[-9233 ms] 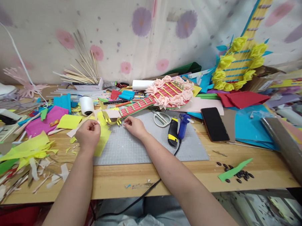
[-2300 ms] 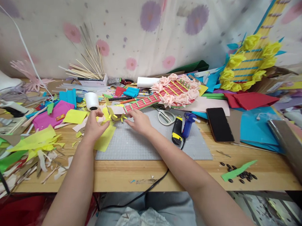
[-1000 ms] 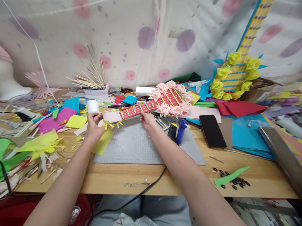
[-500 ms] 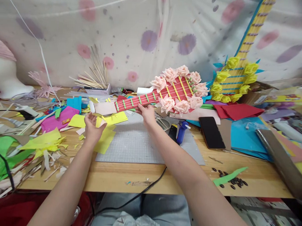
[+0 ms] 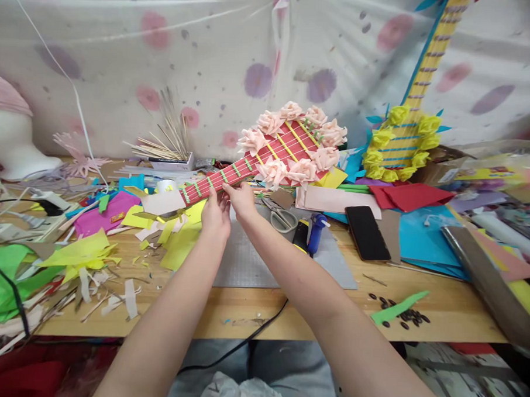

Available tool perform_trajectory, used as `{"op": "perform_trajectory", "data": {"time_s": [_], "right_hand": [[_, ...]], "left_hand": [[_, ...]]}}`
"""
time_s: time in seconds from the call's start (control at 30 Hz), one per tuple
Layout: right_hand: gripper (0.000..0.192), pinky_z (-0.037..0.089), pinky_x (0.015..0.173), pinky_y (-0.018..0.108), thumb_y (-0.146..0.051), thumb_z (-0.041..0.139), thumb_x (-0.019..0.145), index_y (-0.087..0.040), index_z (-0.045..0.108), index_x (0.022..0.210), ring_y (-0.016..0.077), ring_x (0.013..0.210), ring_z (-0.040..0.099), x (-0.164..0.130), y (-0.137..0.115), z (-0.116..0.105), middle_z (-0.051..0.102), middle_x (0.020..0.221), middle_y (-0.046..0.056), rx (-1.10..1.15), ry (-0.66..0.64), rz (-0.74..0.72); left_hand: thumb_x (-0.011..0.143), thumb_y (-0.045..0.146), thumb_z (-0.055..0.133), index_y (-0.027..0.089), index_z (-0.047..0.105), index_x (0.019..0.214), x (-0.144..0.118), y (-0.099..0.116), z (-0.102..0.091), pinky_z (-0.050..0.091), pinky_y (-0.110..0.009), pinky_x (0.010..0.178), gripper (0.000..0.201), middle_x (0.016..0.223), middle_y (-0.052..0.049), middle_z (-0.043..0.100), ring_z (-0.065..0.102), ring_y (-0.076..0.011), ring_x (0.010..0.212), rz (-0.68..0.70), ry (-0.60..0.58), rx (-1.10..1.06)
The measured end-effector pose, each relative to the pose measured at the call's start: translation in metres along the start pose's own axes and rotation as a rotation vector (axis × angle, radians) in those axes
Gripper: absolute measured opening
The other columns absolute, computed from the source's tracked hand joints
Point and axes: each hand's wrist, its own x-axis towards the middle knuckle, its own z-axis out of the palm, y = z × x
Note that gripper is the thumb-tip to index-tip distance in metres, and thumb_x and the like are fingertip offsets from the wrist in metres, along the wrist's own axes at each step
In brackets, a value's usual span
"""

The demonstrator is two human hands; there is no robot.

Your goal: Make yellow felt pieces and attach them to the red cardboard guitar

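Since half a second ago the left hand has come up off the yellow scraps and joined the right hand on the neck of the red paper guitar ringed with pink paper roses; the guitar itself has swung further left and its body sits higher against the backdrop; both hands are now clasped around the neck, side by side and touching, fingers curled about it, so the guitar is held up off the table, tilted, with its rose-edged body up and to the right and its pale cardboard headstock low on the left, just above the scraps. Yellow strings and green frets run along the neck.

Below the hands lies a grey gridded cutting mat on the wooden table; loose yellow paper pieces lie at the mat's left edge; white-handled scissors lie just right of the right hand, and beside them a blue and a black-and-yellow glue gun, its black cord running off the table's front edge. A black phone lies face up further right, near red and blue paper sheets; small dark seeds and a green paper strip sit near the front edge. A heap of yellow, green and magenta offcuts covers the left side; wooden skewers in a white box stand at the back; a second paper guitar with yellow roses leans against the flowered cloth backdrop.
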Motion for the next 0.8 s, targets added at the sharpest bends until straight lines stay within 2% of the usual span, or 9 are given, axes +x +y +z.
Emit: {"op": "perform_trajectory", "data": {"time_s": [0.1,0.27,0.4,0.5,0.67,0.8], "right_hand": [[0.013,0.050,0.069,0.027,-0.025,0.062,0.068,-0.017,0.056,0.076,0.0136,0.073,0.063,0.002,0.007,0.004,0.066,0.076,0.003,-0.038,-0.005,0.008],[0.015,0.050,0.070,0.029,-0.025,0.065,0.066,-0.018,0.055,0.075,0.0144,0.073,0.062,0.002,0.013,0.010,0.066,0.075,0.002,-0.097,-0.005,0.011],[0.017,0.049,0.070,0.029,-0.027,0.066,0.066,-0.020,0.055,0.075,0.0144,0.071,0.062,-0.002,0.009,0.013,0.065,0.074,0.001,-0.158,-0.041,-0.018],[0.022,0.048,0.071,0.031,-0.034,0.068,0.065,-0.019,0.054,0.075,0.0152,0.071,0.061,-0.003,0.003,0.014,0.064,0.075,0.002,-0.257,-0.079,-0.037],[0.027,0.046,0.074,0.029,-0.036,0.069,0.062,-0.018,0.056,0.078,0.0150,0.075,0.058,-0.010,-0.008,0.016,0.062,0.079,0.001,-0.393,-0.223,-0.157],[0.033,0.045,0.071,0.027,-0.036,0.064,0.068,-0.019,0.057,0.096,0.0147,0.076,0.057,-0.041,-0.012,0.011,0.061,0.084,0.001,-0.486,-0.328,-0.219]], "left_hand": [[0.084,0.025,0.047,0.017,0.058,0.082,0.012,-0.004,-0.002,0.047,-0.021,0.078,0.014,0.079,-0.002,0.064,0.060,-0.0075,0.073,0.028,0.001,-0.072],[0.080,0.032,0.052,0.017,0.058,0.079,0.024,-0.014,-0.009,0.047,-0.023,0.080,0.016,0.076,-0.003,0.065,0.062,-0.0099,0.076,0.032,-0.021,-0.083],[0.079,0.033,0.055,0.017,0.057,0.076,0.033,-0.014,-0.012,0.047,-0.022,0.080,0.016,0.073,-0.001,0.065,0.062,-0.0087,0.074,0.046,-0.050,-0.094],[0.081,0.035,0.050,0.017,0.058,0.077,0.037,-0.008,-0.013,0.047,-0.022,0.081,0.021,0.076,-0.002,0.066,0.062,-0.0091,0.080,0.068,-0.096,-0.102],[0.086,0.040,0.041,0.015,0.061,0.081,0.042,0.004,-0.011,0.049,-0.023,0.078,0.032,0.075,-0.004,0.067,0.063,-0.0121,0.085,0.085,-0.082,-0.051],[0.083,0.046,0.043,0.017,0.060,0.082,0.063,0.032,-0.018,0.051,-0.023,0.071,0.033,0.073,-0.003,0.066,0.063,-0.0126,0.082,0.153,-0.065,0.084]]}}
